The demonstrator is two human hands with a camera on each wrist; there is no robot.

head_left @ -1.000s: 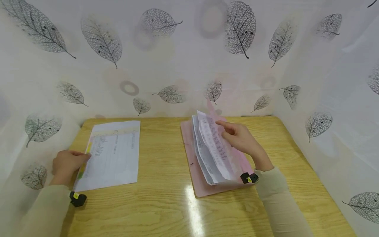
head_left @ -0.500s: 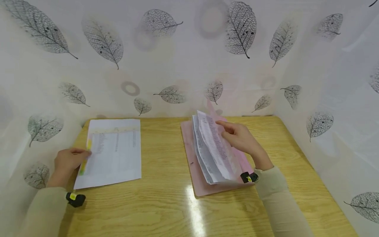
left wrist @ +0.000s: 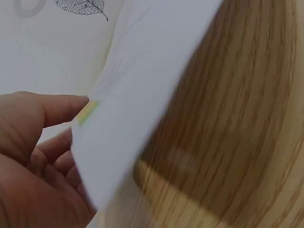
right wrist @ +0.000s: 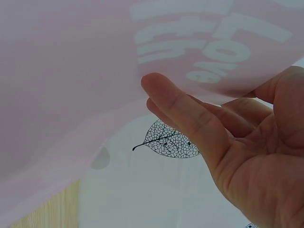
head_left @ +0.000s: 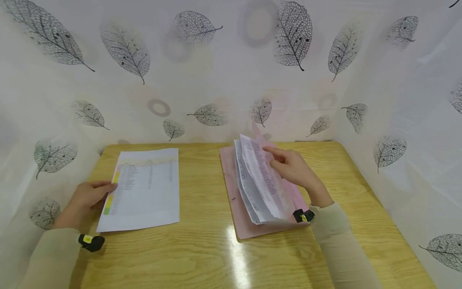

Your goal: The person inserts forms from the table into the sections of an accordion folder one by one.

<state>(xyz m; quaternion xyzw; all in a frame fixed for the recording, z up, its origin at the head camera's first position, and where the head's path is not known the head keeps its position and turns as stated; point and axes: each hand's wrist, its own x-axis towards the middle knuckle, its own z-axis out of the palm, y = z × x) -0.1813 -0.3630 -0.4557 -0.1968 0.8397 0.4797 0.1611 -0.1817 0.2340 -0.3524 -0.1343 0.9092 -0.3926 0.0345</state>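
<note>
A printed sheet of paper (head_left: 148, 196) with yellow and green marks down its left side is at the left of the wooden table. My left hand (head_left: 88, 196) pinches that sheet by its left edge; in the left wrist view the paper (left wrist: 137, 99) slants upward, lifted off the wood at its near part. To the right, a pink folder (head_left: 229, 192) lies spread, its loose printed pages (head_left: 258, 180) standing half raised. My right hand (head_left: 297, 170) holds up the folder's cover. White lettering shows on the cover (right wrist: 71, 85) in the right wrist view, with fingers on both its sides.
The wooden table (head_left: 202, 180) stretches between the sheet and the folder. Behind it and along both sides hangs a pale curtain (head_left: 231, 72) printed with dark leaves. A bright light reflection lies on the table in front of the folder.
My left hand and the sheet first shifted slightly, and the sheet's far edge lifted; now both have moved a little to the right. The right hand and the folder stay put.
</note>
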